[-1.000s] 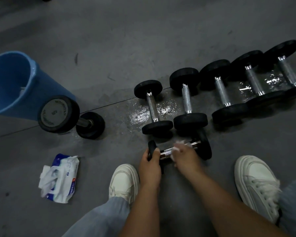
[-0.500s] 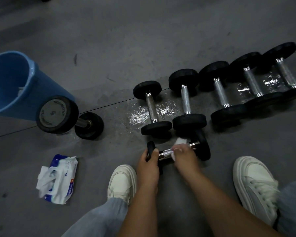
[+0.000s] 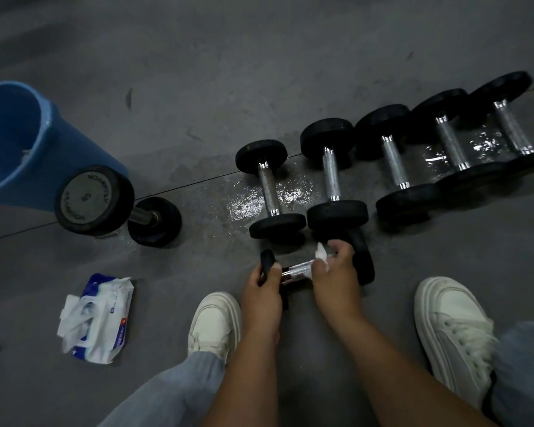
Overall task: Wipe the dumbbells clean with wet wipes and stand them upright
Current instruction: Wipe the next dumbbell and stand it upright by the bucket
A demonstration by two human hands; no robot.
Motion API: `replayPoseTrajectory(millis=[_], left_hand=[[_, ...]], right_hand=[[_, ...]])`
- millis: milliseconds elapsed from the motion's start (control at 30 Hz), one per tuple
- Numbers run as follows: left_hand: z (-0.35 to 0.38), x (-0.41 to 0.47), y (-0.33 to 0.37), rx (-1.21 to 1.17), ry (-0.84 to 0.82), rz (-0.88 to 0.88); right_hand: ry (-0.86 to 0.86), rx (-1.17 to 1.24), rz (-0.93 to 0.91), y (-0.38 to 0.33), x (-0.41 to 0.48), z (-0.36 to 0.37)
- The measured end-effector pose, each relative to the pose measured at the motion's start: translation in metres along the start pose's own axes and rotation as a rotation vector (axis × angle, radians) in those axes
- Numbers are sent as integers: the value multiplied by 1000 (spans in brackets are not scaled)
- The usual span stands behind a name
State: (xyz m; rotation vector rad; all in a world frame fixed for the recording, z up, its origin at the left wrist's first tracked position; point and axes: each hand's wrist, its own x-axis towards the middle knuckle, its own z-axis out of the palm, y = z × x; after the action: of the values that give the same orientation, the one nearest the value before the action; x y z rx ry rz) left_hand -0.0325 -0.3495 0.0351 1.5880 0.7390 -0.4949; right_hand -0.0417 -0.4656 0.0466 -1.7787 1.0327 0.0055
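A small black dumbbell (image 3: 363,257) with a chrome handle lies on the grey floor between my feet. My left hand (image 3: 264,288) grips its left end plate. My right hand (image 3: 333,272) is curled round the handle with a white wet wipe (image 3: 321,252) wrapped on it. Behind it several black dumbbells (image 3: 272,189) lie side by side in a row running to the right. Another dumbbell (image 3: 96,200) stands upright at the left. A pack of wet wipes (image 3: 97,318) lies on the floor at the lower left.
A blue bucket (image 3: 16,143) stands at the far left, touching the upright dumbbell. Wet patches (image 3: 247,204) shine on the floor under the row. My white shoes (image 3: 216,322) flank the held dumbbell. Bare floor stretches beyond the row.
My right hand has slid the wipe along the handle toward the right end plate. My left hand stays on the left plate.
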Motion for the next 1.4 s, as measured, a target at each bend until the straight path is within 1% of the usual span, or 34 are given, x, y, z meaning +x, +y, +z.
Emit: replayPoseTrajectory(millis=[67,100,167,200,233,300,333,367,433,467,500,533,600,633,667,700,767,800,867,900,933,967,1000,1033,1067,1133,1167,1200,1233,1267,1300,1333,1367,1400], left_hand=[[0,-1,1,1,-3,-1],[0,-1,1,12,-3,1],[0,0,2,33,0,7],[0,0,1,36,0,10],[-1,0,0,41,2,10],[-2,-1,0,48,-2,15],[-1,-2,1,49,-10,19],[-1,-2,2,53,-14,22],[-2,-1,1,62,-7,16],[-2,-1,1,55,-3,15],[-2,-1,1,45,-5,14],[-2,0,1,39,-6,13],[-1,0,0,36,-8,10],[-1,-1,1,35,-7,14],[-1,-2,2,34,-6,22],[0,-2,3,33,-5,25],[0,-1,4,43,-5,22],[-1,-1,3,50,-4,22],[-1,-1,3,47,-1,19],[-1,-1,2,51,2,18],[-1,-1,1,61,3,20],[0,-1,1,66,3,25],[0,0,1,66,6,27],[0,0,1,61,10,22],[0,0,1,55,12,17],[0,0,0,45,7,29],[0,0,0,44,8,40],[0,0,-1,45,11,46],[1,0,-1,42,14,48],[0,0,0,35,13,45],[0,0,1,24,10,42],[0,1,1,23,11,41],[0,1,0,28,10,42],[-1,2,-1,37,8,45]], right_hand=[[-22,-124,-18,7,2,4],[-74,-190,-38,9,0,6],[-212,-249,-170,12,-5,10],[-215,-230,-238,12,-5,10],[-154,-200,-264,9,-4,9],[24,-168,-220,6,-4,5],[4,-169,-185,7,-5,4],[-101,-240,-212,8,-9,5],[-350,-393,-356,13,-21,12],[-375,-387,-400,14,-21,12],[-340,-360,-412,15,-16,10],[-252,-329,-393,16,-8,6],[-86,-331,-249,17,4,-1],[-76,-368,-197,16,7,-2],[-105,-422,-212,15,6,0],[-184,-462,-258,12,4,4],[-293,-395,-354,7,0,8],[-253,-356,-363,7,3,7],[-47,-341,-310,6,8,0],[-20,-376,-277,6,9,-2],[-79,-448,-287,6,8,0],[-203,-510,-316,6,4,4],[-325,-500,-348,6,-1,8],[-397,-460,-351,4,-5,11],[-371,-405,-351,7,-3,12],[-141,-312,-285,10,2,9],[-89,-308,-254,8,2,8],[-135,-323,-265,7,0,9],[-255,-341,-298,7,-3,12],[-378,-308,-268,5,-8,14],[-435,-241,-209,0,-10,14],[-390,-151,-148,0,-6,13],[-256,-77,-101,2,1,10],[-110,-68,-97,5,9,5]])
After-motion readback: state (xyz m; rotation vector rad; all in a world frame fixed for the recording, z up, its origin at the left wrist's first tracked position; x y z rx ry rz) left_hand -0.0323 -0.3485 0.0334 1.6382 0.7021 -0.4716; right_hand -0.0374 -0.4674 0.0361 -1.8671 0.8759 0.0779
